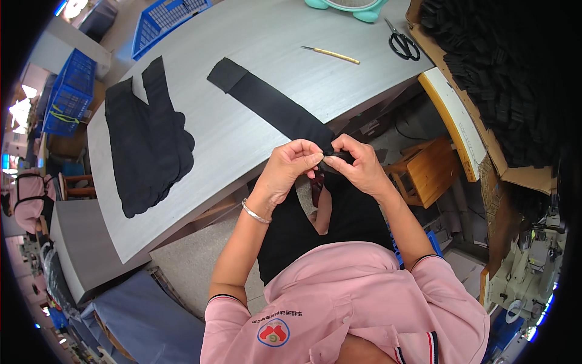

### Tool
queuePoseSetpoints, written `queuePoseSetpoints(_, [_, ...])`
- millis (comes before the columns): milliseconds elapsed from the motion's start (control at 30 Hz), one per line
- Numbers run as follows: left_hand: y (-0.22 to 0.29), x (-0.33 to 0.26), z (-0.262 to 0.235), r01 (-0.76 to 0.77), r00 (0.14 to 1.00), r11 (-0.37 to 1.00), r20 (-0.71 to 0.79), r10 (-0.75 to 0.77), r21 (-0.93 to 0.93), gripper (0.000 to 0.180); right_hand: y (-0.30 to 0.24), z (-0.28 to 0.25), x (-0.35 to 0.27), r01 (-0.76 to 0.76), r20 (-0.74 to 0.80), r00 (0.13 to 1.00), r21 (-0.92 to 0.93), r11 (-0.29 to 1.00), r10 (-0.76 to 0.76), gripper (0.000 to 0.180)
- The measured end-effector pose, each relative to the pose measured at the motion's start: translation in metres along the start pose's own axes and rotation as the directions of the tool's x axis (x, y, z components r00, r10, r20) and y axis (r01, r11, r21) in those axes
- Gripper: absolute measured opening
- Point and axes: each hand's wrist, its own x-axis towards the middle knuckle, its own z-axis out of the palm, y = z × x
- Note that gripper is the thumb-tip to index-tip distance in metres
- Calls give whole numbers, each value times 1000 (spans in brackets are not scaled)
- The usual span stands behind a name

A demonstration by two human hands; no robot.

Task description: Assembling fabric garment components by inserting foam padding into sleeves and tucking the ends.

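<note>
The left hand and right hand both pinched the near end of a long black fabric strip, holding it taut for close work. Its far end lay across the grey wooden table, beside a stack of black fabric pieces.

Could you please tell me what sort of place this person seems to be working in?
Probably a garment or sewing workshop: black fabric pieces lie stacked on a grey worktable, scissors rest nearby, and a sewing machine stands at the right.
</note>
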Motion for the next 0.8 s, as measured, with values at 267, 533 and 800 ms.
queuePoseSetpoints(267, [-16, 0, 18, -85, 991, 963, -81, 109, 256, 10, 4, 8, -7, 95, -106, 987, -219, 971, -120, 19])
queuePoseSetpoints(533, [-38, 8, 43, -292, 777, 597, -179, 603, 747, 11, 18, 28, -7, -114, -292, 955, -201, 973, 51, 20])
queuePoseSetpoints(800, [-37, 5, 26, -230, 887, 934, -337, 317, 273, 11, 33, 9, -2, -208, -83, 971, 186, 960, 226, 17])
